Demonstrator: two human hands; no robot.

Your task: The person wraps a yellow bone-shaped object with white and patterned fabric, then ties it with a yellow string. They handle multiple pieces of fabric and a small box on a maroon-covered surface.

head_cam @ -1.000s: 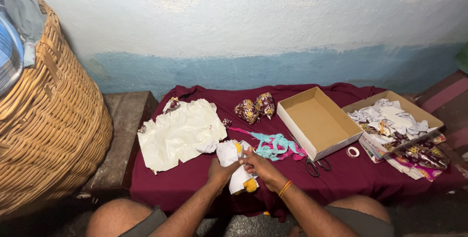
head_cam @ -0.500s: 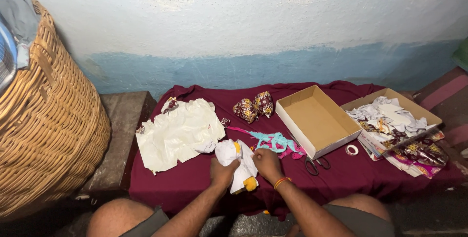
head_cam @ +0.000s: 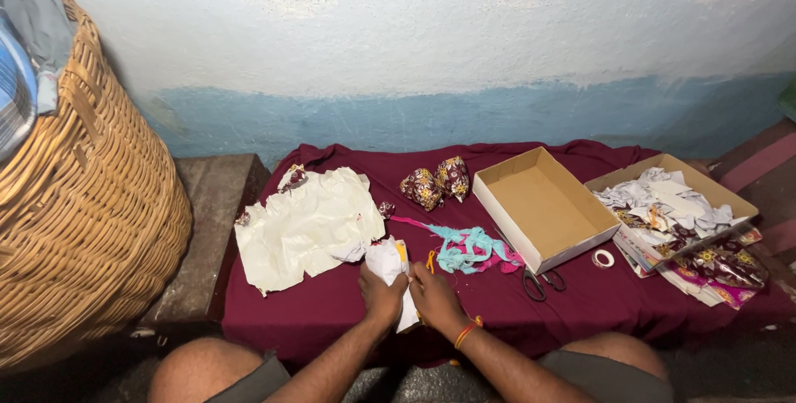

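Head view: wrapping or folding step judged under way on white paper bundle (head_cam: 390, 264), lying on maroon cloth (head_cam: 332, 312) just right of cream paper sheet (head_cam: 307, 225); left hand (head_cam: 380, 297) grasping bundle's lower edge; right hand (head_cam: 435, 299) closed beside it, pinching something yellow; both forearms angled inward, wrists low, knuckles nearly touching; firm, steady pinch likely needed next.

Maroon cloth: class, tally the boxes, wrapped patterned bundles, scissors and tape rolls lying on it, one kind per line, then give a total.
Cardboard boxes: 2, an empty one and one full of paper scraps
Wrapped patterned bundles: 2
Scissors: 1
Tape rolls: 1
Total: 6
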